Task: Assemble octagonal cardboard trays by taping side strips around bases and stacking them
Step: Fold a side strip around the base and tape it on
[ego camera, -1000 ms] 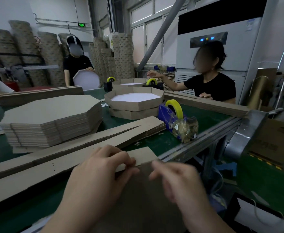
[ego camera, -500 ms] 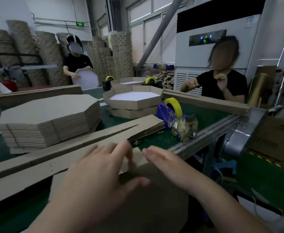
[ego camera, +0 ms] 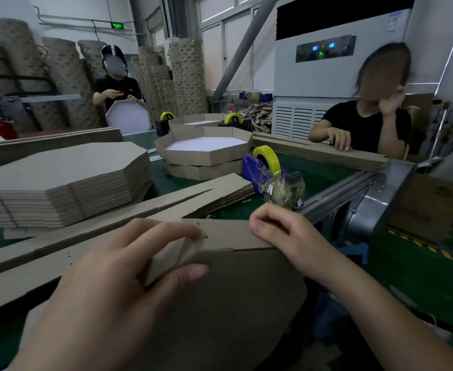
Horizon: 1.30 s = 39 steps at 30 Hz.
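My left hand (ego camera: 112,285) curls thumb and fingers round the side strip (ego camera: 228,235), holding its bend against the octagonal base (ego camera: 220,303), which lies under both hands at the tabletop (ego camera: 313,172) edge. My right hand (ego camera: 281,231) pinches the strip's top edge further right. Finished trays (ego camera: 206,148) sit stacked well beyond, beside the tape dispenser (ego camera: 260,167).
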Motion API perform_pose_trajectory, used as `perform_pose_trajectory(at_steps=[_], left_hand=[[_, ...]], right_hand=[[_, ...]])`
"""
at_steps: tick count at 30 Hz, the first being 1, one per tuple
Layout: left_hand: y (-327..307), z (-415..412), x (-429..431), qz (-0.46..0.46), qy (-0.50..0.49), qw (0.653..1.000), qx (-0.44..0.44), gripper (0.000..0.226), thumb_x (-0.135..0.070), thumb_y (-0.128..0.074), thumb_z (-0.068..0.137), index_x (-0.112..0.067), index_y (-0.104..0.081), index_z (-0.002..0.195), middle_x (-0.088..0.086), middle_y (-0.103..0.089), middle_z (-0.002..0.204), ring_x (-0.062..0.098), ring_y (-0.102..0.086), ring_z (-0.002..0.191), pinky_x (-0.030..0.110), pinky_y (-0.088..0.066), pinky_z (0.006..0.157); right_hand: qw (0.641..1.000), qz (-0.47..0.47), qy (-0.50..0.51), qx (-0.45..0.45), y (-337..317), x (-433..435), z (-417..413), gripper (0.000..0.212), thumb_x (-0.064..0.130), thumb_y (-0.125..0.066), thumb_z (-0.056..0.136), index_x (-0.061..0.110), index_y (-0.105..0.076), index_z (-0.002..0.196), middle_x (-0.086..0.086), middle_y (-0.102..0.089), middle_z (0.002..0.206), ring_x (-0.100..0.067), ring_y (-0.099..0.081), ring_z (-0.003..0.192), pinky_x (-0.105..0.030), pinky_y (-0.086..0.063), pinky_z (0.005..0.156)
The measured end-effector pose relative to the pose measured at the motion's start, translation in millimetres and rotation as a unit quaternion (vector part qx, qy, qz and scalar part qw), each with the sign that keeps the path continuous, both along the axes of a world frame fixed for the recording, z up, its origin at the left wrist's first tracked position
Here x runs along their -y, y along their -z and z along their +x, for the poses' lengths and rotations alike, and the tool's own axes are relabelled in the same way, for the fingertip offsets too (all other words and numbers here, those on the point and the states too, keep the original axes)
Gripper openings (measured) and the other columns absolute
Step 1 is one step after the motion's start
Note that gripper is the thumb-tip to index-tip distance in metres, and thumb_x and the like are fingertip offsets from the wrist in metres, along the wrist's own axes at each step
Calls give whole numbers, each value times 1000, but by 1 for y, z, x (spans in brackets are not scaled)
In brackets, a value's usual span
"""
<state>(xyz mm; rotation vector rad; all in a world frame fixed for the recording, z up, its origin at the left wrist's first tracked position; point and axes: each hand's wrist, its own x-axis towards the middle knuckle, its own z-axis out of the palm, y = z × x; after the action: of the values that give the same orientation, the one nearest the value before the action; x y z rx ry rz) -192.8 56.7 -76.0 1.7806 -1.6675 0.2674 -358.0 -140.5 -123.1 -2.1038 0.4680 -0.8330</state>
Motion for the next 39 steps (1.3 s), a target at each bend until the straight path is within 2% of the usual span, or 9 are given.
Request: perform_pose_trajectory(at_steps=[8,15,19,23,25,28,31,35,39], left_hand=[[35,20,-17,25,-15,999,-34,38,-71,-46,77,-62,-55,112,-24,-55,111,-4,-56,98,18,-49,65],[11,9,12,126,-8,985,119,42,-67,-33,84,-57,-60,115,-14,-62,110,13,-63,92,39,-56,68],[11,-1,28,138,-7,979,151,40,-54,-36,86,-48,-69,108,-7,-66,92,15,-65,76,28,-52,55],[16,3,31,123,-12,977,176,38,-55,-36,86,-52,-66,109,-9,-66,92,13,-65,75,23,-48,53],[19,6,31,115,-14,978,173,38,-56,-37,85,-53,-66,110,-9,-66,92,13,-65,75,22,-47,54],[20,12,31,109,-21,981,157,39,-57,-37,85,-51,-67,108,-9,-66,91,15,-66,75,22,-47,54],[19,17,29,109,-21,983,143,38,-58,-37,85,-52,-67,108,-8,-66,93,18,-67,78,33,-55,57],[20,17,29,110,-40,983,142,38,-56,-38,84,-51,-69,105,-10,-66,92,19,-67,77,32,-54,56],[21,22,27,108,-43,987,113,38,-60,-35,86,-54,-66,107,-11,-65,95,19,-66,80,37,-56,60]], right_hand=[[995,-93,14,19,20,-9,22,26,42,-57,88,18,-66,82,6,-61,81,-12,-59,81,-32,-48,74],[991,-117,21,57,22,-18,35,36,43,-57,86,10,-70,83,4,-60,79,-12,-58,77,-29,-46,69],[998,4,-13,54,24,-10,30,23,26,-59,86,7,-72,89,12,-60,79,-2,-57,80,-16,-42,72],[985,149,-80,32,26,0,21,31,30,-52,87,12,-73,101,11,-69,91,-5,-63,92,-15,-45,80],[991,122,-33,33,21,17,18,25,33,-52,90,20,-73,98,8,-70,90,-7,-63,89,-19,-49,80],[974,109,179,89,0,74,13,17,27,-55,95,22,-70,89,5,-67,81,-10,-59,71,-23,-49,67],[931,74,358,10,-21,150,7,17,27,-54,96,19,-67,99,2,-66,95,-13,-56,74,-28,-44,67],[913,88,352,-188,-21,201,15,30,40,-46,97,17,-66,99,-6,-63,90,-20,-54,66,-29,-41,58],[900,121,348,-232,-24,212,23,34,50,-58,88,18,-69,89,-8,-52,75,-19,-44,58,-25,-35,50]])
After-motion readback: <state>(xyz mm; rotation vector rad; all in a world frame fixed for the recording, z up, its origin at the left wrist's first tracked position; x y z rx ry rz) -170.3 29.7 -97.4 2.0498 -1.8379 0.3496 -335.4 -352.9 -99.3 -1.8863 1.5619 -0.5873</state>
